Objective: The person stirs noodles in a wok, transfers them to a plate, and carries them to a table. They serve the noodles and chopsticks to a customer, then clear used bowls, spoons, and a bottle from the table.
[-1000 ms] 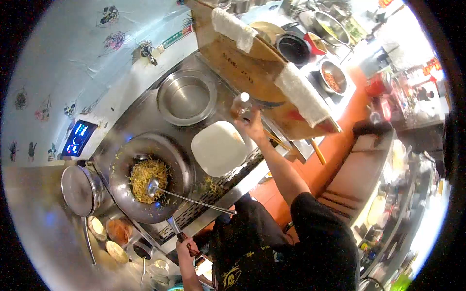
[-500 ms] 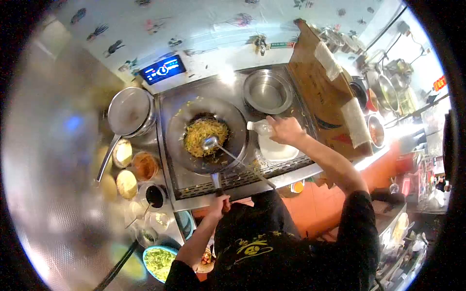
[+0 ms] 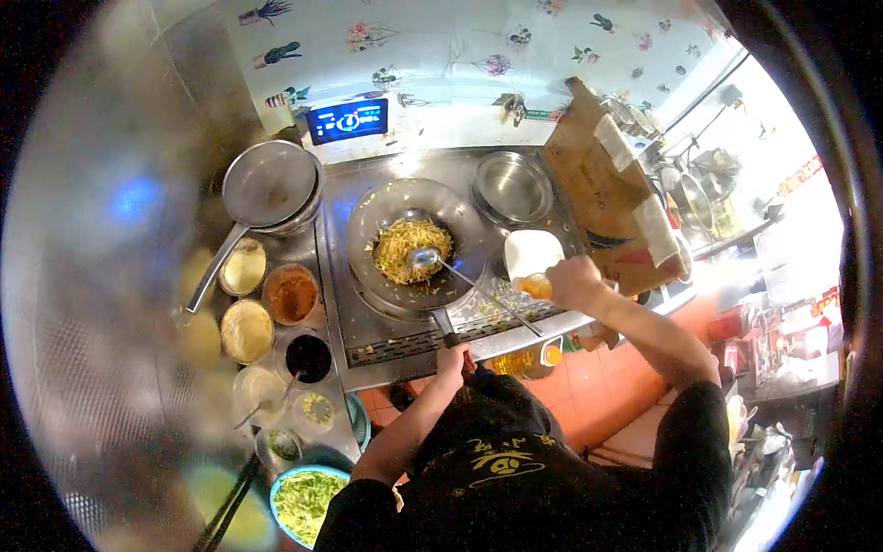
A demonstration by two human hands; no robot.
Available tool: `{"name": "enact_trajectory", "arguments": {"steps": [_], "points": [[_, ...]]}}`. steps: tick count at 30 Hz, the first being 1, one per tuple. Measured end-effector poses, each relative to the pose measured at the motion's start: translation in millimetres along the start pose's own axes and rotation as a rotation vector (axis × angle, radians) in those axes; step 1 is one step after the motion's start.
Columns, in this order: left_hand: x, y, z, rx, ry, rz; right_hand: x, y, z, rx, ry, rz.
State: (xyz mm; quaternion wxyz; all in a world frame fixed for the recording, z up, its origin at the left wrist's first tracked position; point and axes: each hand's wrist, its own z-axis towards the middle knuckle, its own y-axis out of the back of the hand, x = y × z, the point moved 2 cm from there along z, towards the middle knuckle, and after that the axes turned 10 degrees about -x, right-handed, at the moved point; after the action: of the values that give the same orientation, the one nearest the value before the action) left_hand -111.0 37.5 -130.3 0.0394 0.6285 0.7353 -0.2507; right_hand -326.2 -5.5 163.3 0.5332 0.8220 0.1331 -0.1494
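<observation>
The steel desk (image 3: 386, 345) carries the whole cooking line. The wok (image 3: 368, 221) sits just beyond the left fingers, with yellow noodles (image 3: 409, 247) heaped in its middle. The left hand (image 3: 452, 361) is closed round the wok handle (image 3: 444, 324), probably to steady the pan. A wooden board (image 3: 589, 175) leans beyond the right fingers, propped out of the way, and a white plate (image 3: 533, 250) lies just past them. The ladle (image 3: 425, 259) rests with its bowl in the noodles. Its shaft runs back between the two hands, and neither hand holds it. The right hand (image 3: 572, 281) is wrapped round a small bottle (image 3: 536, 286) of amber liquid, tipped toward the wok side. Sauce bowls (image 3: 292, 294) stand to the left of the left fingers, within reach. The blue panel (image 3: 348, 121) and the yellow shirt print (image 3: 501, 460) are too blurred to read.
</observation>
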Motion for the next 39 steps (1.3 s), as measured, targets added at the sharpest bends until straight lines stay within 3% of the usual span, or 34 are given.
{"name": "enact_trajectory", "arguments": {"steps": [2,5,9,12,15,17,19,21,23,24,31,32,35,36,38,39], "points": [[2.9,1.9,4.0,0.032,-0.028,-0.019,16.3,3.7,-1.3,-0.070,0.042,0.041],[3.1,3.0,3.8,0.046,-0.036,-0.011,-4.0,2.3,13.6,-0.202,-0.092,0.100],[-8.8,-1.4,-12.8,0.001,-0.033,0.044,-46.2,-16.4,27.0,-0.154,-0.187,0.187],[-11.7,-7.7,-19.1,-0.083,0.108,-0.052,-70.2,-45.1,41.8,-0.096,-0.222,0.202],[-22.0,-6.6,-31.6,0.030,-0.160,0.158,-100.8,-76.7,55.2,-0.104,-0.238,0.329],[7.2,16.4,10.9,-0.042,0.129,-0.062,-141.4,-114.8,70.5,-0.237,-0.340,0.444],[-6.1,6.1,-11.0,-0.048,0.105,-0.040,-186.4,-140.7,86.2,-0.450,-0.585,0.746],[-7.9,6.6,-14.6,-0.071,0.091,-0.064,-223.4,-223.4,124.2,-0.849,-0.653,1.085],[-11.5,-2.1,-23.4,-0.148,-0.011,0.017,-240.2,-288.7,167.8,-0.926,-0.563,1.613],[-16.1,-9.9,-28.1,-0.173,-0.019,0.042,-239.4,-318.6,189.8,-1.001,-0.623,1.685],[-20.4,-11.3,-36.2,-0.240,-0.075,0.167,-214.4,-452.4,255.4,-0.925,-0.701,1.602],[-24.8,-20.4,-38.5,-0.240,-0.072,0.154,-215.0,-436.8,241.4,-0.870,-0.739,1.588],[-19.7,-4.6,-32.5,-0.207,-0.066,0.151,-190.0,-432.8,214.1,-1.115,-0.848,1.528],[-20.8,-6.5,-36.5,-0.245,-0.033,0.125,-184.7,-411.6,191.7,-0.923,-0.835,1.750],[-25.7,-17.9,-39.2,-0.344,0.026,0.077,-145.9,-387.7,136.2,-0.775,-0.636,1.283],[-24.3,-14.6,-34.6,-0.253,-0.010,0.111,-117.1,-334.4,105.9,-0.598,-0.566,1.341]]}}
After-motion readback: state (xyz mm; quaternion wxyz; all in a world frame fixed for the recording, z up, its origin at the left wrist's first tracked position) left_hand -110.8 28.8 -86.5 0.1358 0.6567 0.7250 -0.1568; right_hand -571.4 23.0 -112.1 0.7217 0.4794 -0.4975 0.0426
